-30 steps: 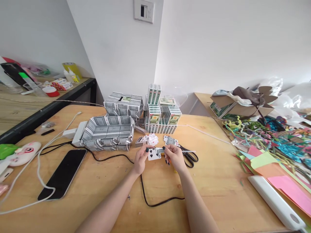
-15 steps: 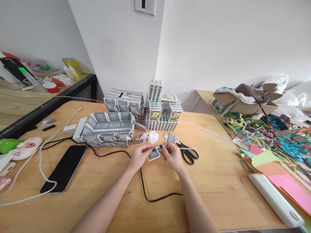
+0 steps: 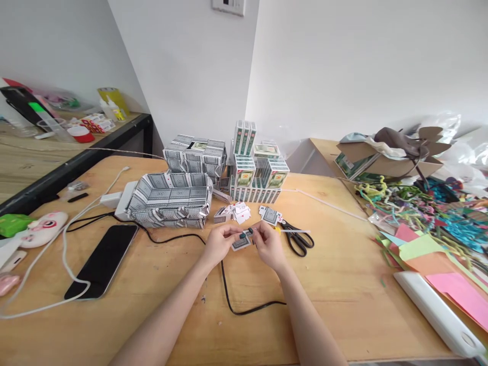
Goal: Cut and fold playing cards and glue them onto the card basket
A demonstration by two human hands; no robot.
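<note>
My left hand (image 3: 219,243) and my right hand (image 3: 269,245) meet over the middle of the wooden table (image 3: 343,284), both pinching one small folded playing card (image 3: 241,242) with its patterned back up. Just beyond the hands lie several folded card pieces (image 3: 233,213) and another small card piece (image 3: 270,215). Black scissors (image 3: 297,240) lie right of my right hand. A tray woven from playing cards (image 3: 170,202) stands to the left behind my hands.
Card boxes (image 3: 259,178) and a second card-woven box (image 3: 195,157) are stacked at the back. A black phone (image 3: 101,260) with white and black cables (image 3: 229,295) lies left. Coloured paper (image 3: 438,259), a white trimmer (image 3: 434,315) and pipe cleaners (image 3: 419,213) crowd the right side.
The card, seen face up with black spades, has been folded smaller and turned so its patterned back shows. Both hands drew closer together and the view drifted slightly.
</note>
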